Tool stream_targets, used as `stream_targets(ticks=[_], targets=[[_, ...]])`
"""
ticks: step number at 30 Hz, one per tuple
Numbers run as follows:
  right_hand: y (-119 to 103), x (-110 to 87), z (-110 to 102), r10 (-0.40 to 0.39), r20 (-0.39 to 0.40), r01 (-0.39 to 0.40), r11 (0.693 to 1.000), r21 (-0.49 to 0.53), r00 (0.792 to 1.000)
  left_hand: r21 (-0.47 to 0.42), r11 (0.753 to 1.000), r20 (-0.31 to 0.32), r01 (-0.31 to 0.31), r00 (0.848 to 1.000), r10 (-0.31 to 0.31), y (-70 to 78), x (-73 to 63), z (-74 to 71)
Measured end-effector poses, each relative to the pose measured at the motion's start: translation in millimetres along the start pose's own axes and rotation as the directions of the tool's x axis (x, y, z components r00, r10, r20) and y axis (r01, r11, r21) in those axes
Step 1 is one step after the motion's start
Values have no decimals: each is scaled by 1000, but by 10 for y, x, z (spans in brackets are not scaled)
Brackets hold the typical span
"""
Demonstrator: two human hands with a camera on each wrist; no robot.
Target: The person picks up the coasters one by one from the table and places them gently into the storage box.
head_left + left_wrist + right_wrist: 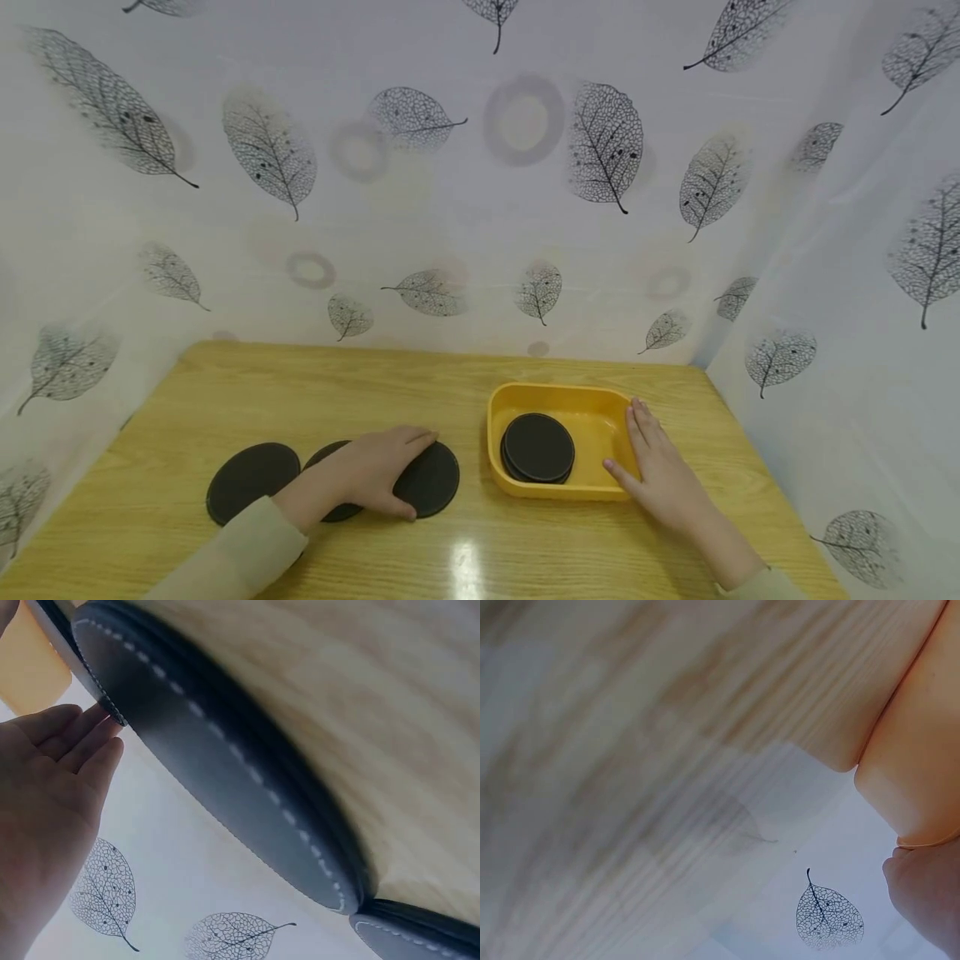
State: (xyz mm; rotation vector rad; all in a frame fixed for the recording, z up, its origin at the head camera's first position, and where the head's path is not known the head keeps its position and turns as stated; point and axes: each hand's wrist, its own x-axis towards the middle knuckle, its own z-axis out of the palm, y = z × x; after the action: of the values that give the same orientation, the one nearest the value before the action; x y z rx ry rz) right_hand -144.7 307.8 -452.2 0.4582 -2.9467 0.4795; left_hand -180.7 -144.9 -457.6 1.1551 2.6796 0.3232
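Under left hand (378,471): round, stitched black disc (435,485).

A yellowish, wood-grained bench (352,375) is seen, with a bright patch of light reflected in its glossy top. On its left part, three flat black discs are laid in a row: a left disc (253,483), a middle disc (322,453), largely covered from view, and a right disc (433,482). Farther right, apart from the row, a yellow tray (547,491) is set.
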Motion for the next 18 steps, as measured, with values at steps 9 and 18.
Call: stream_targets(ticks=[9,18], targets=[[9,4,17,-2,-4,2,1000,-6,1000,-9,1000,28,26,999,-26,23,-23,-2],[13,8,22,-7,-11,7,1000,-13,1000,-7,1000,16,8,1000,-8,-6,11,9]])
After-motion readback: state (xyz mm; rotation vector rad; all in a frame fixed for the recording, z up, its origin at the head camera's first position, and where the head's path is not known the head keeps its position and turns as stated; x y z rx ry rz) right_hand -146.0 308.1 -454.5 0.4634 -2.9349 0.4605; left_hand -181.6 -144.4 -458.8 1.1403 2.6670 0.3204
